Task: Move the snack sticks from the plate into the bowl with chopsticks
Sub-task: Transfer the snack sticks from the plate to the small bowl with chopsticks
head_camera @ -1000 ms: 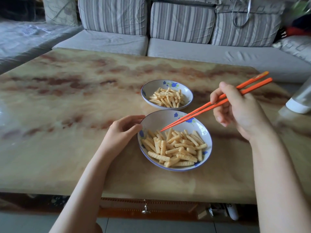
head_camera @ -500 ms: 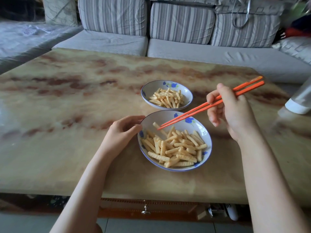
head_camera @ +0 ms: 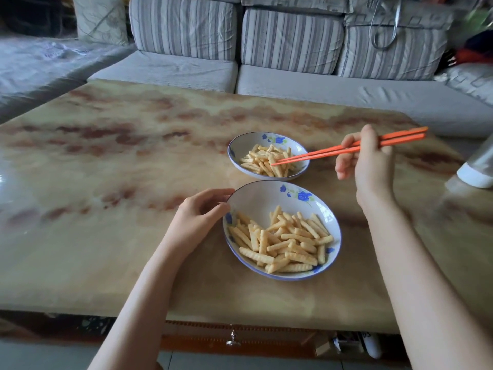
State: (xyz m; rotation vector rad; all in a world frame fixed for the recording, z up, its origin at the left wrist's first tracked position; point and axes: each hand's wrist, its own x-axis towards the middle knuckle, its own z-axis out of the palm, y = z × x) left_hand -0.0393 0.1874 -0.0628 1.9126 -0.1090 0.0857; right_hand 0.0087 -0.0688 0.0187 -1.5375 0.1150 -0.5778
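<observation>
**Head view, near to far.** The left hand (head_camera: pixel 198 214) grasps the left rim of the plate (head_camera: pixel 260 200), thumb and curled fingers on its edge, steadying it on the table (head_camera: pixel 106 182). Snack sticks (head_camera: pixel 282 241) fill the near and right part of the plate, heaped with their long axes in mixed directions. The plate's far wall is bare.

Beyond the plate and to its right, the right hand (head_camera: pixel 368 161) is closed around a pair of orange chopsticks (head_camera: pixel 320 152). Their long axis runs from that hand leftward and slightly downward.

Just beyond the plate, and apart from it, stands the bowl (head_camera: pixel 239 148), holding a smaller heap of sticks. The chopstick tips lie among these, nearly together; whether a stick is pinched between them cannot be told.

Judged step: delivery at the bowl. The next pick-up turns on one relation: the plate's sticks lie nearer the person than the tips. The right hand, the only one with the tool, must therefore draw back toward the plate.

Farthest beyond the plate, past the table's edge, is a striped sofa (head_camera: pixel 186 68).
</observation>
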